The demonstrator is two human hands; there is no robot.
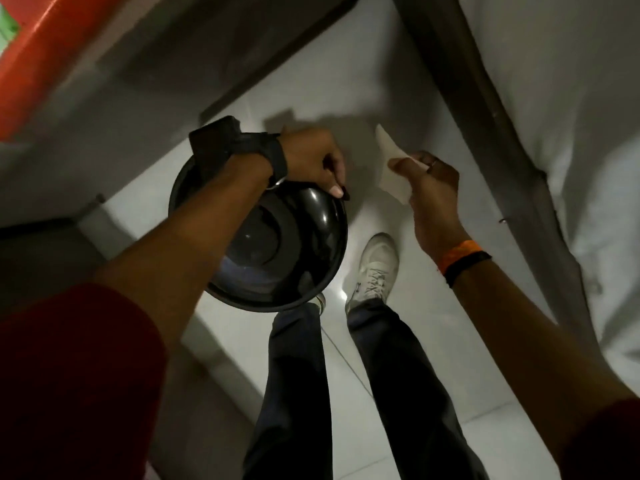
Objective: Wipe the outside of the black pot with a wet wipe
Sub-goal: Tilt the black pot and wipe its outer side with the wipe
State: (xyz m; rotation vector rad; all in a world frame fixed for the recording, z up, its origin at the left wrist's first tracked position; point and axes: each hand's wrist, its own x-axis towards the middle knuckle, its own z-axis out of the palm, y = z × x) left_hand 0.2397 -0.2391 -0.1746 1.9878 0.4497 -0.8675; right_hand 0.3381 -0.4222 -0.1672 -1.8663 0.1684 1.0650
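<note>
The black pot [277, 247] hangs in the air in front of me, its open side facing up and its shiny inside visible. My left hand [317, 161] grips the pot's far rim, thumb over the edge, and my forearm crosses over the pot. My right hand [433, 188] is to the right of the pot, apart from it, and pinches a white wet wipe [393, 161] that sticks up and hangs down from my fingers. The pot's outside is mostly hidden from view.
I stand on a pale tiled floor [398, 393]; my legs and a white shoe [375, 268] are below the pot. A grey counter or cabinet [104, 109] lies to the left, with an orange object [31, 64] at the top left. A white covered edge [554, 133] runs along the right.
</note>
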